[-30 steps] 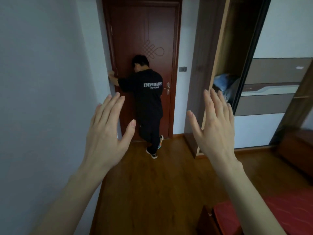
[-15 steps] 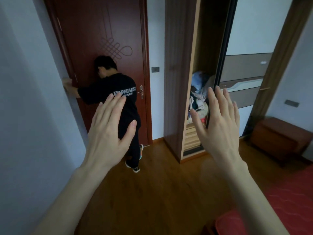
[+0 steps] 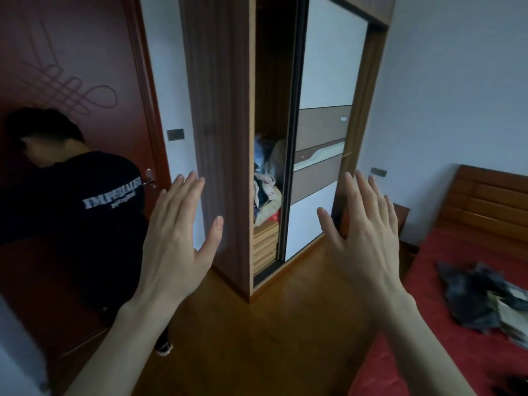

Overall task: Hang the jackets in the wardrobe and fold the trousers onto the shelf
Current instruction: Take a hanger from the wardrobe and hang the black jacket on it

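Observation:
A tall wooden wardrobe (image 3: 220,115) stands ahead, its sliding door (image 3: 320,178) pushed part way across so a narrow gap shows. Inside the gap a heap of mixed clothes (image 3: 267,192) lies above wooden drawers. On the red bed at the right lies a dark grey pile of clothes (image 3: 474,295) with a pale garment beside it. My left hand (image 3: 177,235) and my right hand (image 3: 363,232) are both raised in front of me, palms forward, fingers straight, holding nothing and touching nothing.
A person in a black T-shirt (image 3: 85,212) leans against the red-brown door (image 3: 71,52) at the left. A low wooden nightstand (image 3: 401,218) sits between wardrobe and bed headboard (image 3: 485,204). Wooden floor (image 3: 257,338) stretches between me and the wardrobe.
The view has swung to the right: the person and door slid to the left edge, the wardrobe came to the middle, and the bed with its clothes came into sight. Both hands stay raised.

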